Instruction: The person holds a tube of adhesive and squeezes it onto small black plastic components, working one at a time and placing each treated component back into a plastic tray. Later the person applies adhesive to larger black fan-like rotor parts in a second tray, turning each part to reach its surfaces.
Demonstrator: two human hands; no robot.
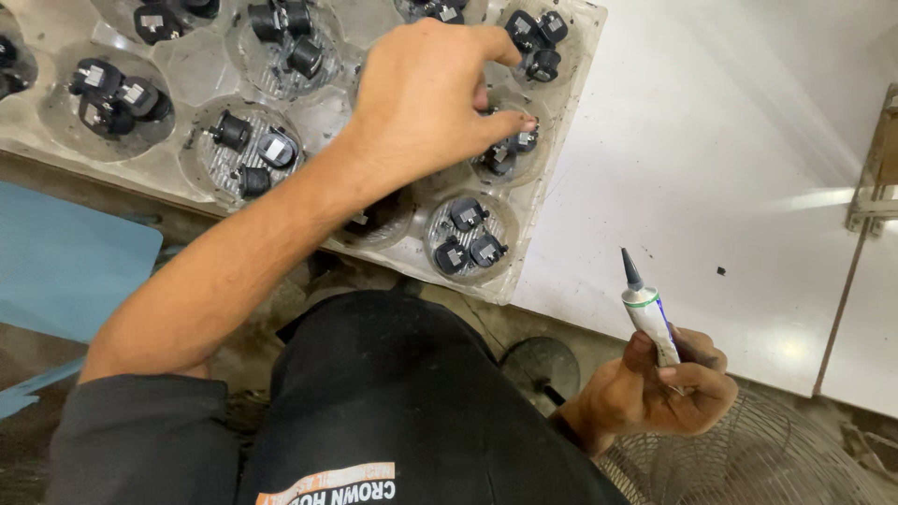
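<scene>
My left hand [426,98] reaches over a clear plastic tray [552,201] with round wells. Its fingertips pinch at small black parts [505,154] in one well near the tray's right side; whether one is lifted I cannot tell. Other wells hold groups of the same black parts with metal tabs [468,238]. My right hand [669,383] is lower right, off the table's edge, closed around a white glue tube [647,313] with a dark pointed nozzle aimed upward.
The tray lies on a white table [711,159] and overhangs its near edge. A metal bracket [875,178] sits at the far right. A wire fan grille [748,458] is below my right hand. A blue surface [65,262] is at left.
</scene>
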